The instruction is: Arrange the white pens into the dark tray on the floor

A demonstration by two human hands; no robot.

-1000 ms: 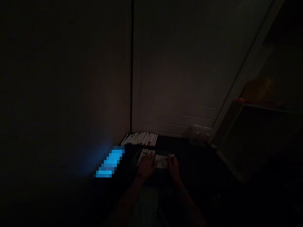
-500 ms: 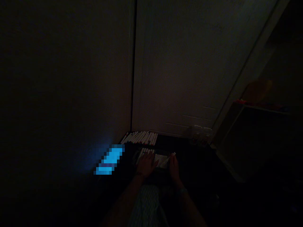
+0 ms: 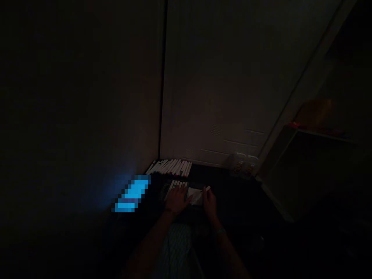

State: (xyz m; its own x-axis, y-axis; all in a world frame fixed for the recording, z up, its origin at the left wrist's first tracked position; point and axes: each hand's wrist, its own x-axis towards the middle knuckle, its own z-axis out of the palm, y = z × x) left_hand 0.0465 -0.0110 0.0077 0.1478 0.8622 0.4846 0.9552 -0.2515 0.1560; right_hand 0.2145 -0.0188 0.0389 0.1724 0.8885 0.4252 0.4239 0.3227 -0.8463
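Note:
The light is very dim and detail is weak. My left hand (image 3: 177,199) lies flat with its fingers spread over a short row of white markers (image 3: 179,184), its thumb reaching toward a pale rectangular sheet or pad (image 3: 195,195). To the right of that pale piece, my right hand (image 3: 209,201) is closed around a white marker (image 3: 207,188). One end of the marker pokes out above the fingers, and much of the rest is hidden or too dark to make out.
Many white markers (image 3: 170,167) lie side by side at the back of the dark table (image 3: 238,197). A bright blue screen (image 3: 132,193), blurred into blocks, is at the left. Clear plastic packages (image 3: 244,164) stand by the wall. To the right is a box-like shelf (image 3: 316,166).
The marker in my right hand was slanting across the pale piece; now mainly its upper end shows. My left hand stays over the row. The whole view has shifted slightly.

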